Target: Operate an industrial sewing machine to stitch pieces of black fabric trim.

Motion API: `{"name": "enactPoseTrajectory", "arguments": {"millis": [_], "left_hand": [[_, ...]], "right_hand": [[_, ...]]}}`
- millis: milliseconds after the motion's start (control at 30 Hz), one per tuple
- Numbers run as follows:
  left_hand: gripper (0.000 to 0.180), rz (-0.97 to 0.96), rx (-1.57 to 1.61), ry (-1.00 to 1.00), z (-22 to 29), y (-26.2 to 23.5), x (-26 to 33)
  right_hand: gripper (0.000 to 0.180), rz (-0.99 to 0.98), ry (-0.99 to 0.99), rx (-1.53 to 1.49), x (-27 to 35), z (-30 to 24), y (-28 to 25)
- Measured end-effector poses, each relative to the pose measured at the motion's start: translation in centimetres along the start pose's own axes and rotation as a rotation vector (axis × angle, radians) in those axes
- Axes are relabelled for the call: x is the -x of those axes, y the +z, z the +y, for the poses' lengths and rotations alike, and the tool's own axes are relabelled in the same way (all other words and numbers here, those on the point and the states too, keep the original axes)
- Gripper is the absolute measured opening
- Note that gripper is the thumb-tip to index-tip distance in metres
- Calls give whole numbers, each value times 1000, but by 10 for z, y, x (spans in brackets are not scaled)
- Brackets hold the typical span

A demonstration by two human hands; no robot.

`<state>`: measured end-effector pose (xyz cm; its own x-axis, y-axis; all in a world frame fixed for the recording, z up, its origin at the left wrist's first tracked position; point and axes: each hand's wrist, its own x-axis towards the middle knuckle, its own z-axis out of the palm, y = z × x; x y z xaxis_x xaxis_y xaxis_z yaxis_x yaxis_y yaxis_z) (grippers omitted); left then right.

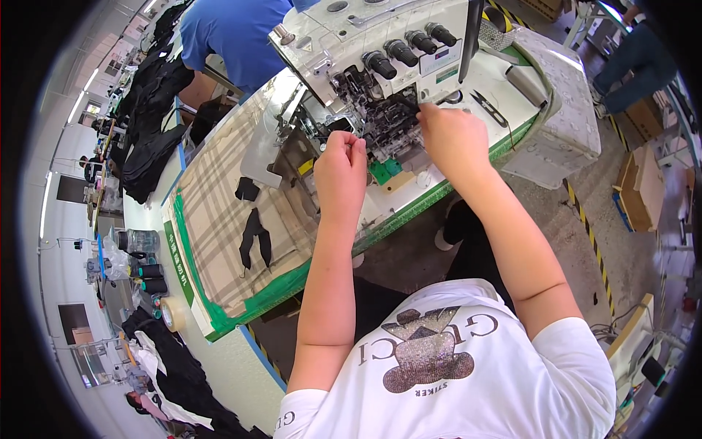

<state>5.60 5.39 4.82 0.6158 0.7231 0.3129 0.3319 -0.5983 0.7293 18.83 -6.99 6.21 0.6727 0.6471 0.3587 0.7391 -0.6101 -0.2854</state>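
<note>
A white overlock sewing machine [344, 36] stands in front of me, its dark inner workings [391, 117] uncovered below a row of black tension knobs [401, 51]. My left hand [340, 172] is at the left of these workings, thumb and fingers pinched together. My right hand [453, 139] is raised at their right side, its fingertips also closed in a pinch against the dark parts. Whatever either pinch holds is too small or hidden to make out. Below and between the hands are a green part [384, 172] and a tan block [397, 183] at the machine's base.
Black fabric pieces [255, 240] lie on the plaid-covered table [212, 212], left of my left forearm. Thread snips [491, 110] and a grey cylinder [526, 86] rest right of the machine. A person in blue [234, 44] is behind it. A tape roll [172, 314] sits at left.
</note>
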Motion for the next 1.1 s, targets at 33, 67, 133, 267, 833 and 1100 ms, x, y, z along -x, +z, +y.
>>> {"name": "enactPoseTrajectory", "arguments": {"millis": [33,67,133,267,833,1100], "left_hand": [[14,-2,-3,6,1,1,-1],[14,-7,-2,14,2,2,-1],[14,-12,-5,4,-1,2,-1],[14,12,18,17,-4,1,1],[15,-99,-70,-101,1,-6,-1],[17,-126,-156,-48,0,-11,-3]], "right_hand": [[14,2,5,2,1,3,7],[13,-35,2,5,3,7,19],[13,-71,-7,1,5,11,25],[16,-209,-72,-11,6,6,1],[10,-314,-116,-6,8,14,14],[10,-338,-183,33,-2,21,5]]}}
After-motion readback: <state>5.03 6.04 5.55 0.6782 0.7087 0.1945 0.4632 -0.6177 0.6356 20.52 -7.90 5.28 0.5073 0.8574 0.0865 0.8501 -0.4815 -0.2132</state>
